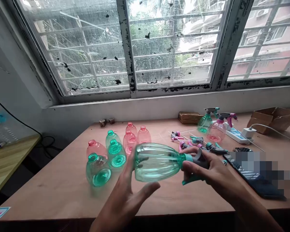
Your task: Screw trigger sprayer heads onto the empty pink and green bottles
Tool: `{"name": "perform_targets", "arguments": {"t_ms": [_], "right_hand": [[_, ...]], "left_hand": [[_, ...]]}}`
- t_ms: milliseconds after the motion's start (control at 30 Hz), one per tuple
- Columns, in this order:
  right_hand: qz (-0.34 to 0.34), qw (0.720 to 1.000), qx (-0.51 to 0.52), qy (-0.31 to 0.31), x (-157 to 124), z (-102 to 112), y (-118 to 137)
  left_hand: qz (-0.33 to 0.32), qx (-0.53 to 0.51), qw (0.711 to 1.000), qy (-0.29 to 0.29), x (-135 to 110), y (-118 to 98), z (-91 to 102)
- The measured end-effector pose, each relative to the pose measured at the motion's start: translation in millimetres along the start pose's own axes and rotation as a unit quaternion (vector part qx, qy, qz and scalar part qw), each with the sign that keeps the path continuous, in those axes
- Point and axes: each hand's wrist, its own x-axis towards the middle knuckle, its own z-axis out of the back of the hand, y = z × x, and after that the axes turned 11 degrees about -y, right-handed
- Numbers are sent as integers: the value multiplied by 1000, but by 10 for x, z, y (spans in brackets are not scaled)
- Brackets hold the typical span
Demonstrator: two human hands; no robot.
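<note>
Evidently the transparent green plastic bottle with lengthwise ribs (158, 161) is held so that each end faces one hand: it lies on its side in the air above the brown tabletop (58, 183), base toward the person's left and neck toward the right. At the neck sits a dark-grey and teal plastic trigger sprayer head (201, 161), pinched between the thumb and fingers of the right hand (214, 170), probably because that narrow end gives the firmest purchase. The left hand (125, 196) is cupped at the broad base, its thumb spread wide from the fingers, likely to steady the smooth, rounded body; whether those fingers press on the far side cannot be told.

To the left, headless red-pink transparent bottles (143, 134) and headless green transparent bottles (101, 177) stand upright close together, presumably so they take little room and are easily reached with the left hand. A loose heap of pink, teal and grey sprayer heads (197, 140) lies beyond the right hand, on the side where heads are gripped. Farther back, a green bottle with a sprayer (205, 122) and a pink bottle with a sprayer (217, 130) stand beside a white power strip (236, 133), apart from the headless ones, perhaps to keep the two kinds distinct.
</note>
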Motion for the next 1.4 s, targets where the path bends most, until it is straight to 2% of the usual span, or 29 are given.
{"name": "perform_targets", "arguments": {"t_ms": [100,233,433,567,667,767,833,1033,1167,1267,1400], "right_hand": [[21,1000,0,5,70,-126,62],[17,999,34,-21,124,-200,-33],[18,999,41,-22,179,-92,-61],[27,1000,7,-9,156,-20,-28],[20,1000,-9,-3,147,-19,-37],[5,1000,25,2,148,-53,-48],[4,999,45,-3,142,-77,-48],[22,999,26,8,70,-103,-19],[41,999,19,-11,66,-105,-5],[43,999,13,-18,95,-110,-19],[55,998,5,-1,127,-112,-55]], "left_hand": [[1,-24,999,-33,40,22,51],[9,-59,997,-49,120,57,-4],[2,-25,1000,-13,187,161,-37],[-13,-9,1000,-1,178,190,-12],[-58,16,998,-17,135,220,-50],[-122,53,989,-64,84,219,-98],[-133,67,985,-87,53,183,-100],[-66,15,996,-63,49,65,19],[-80,31,994,-71,106,85,52],[-84,45,994,-55,142,136,43],[-59,-4,997,-47,167,184,3]]}}
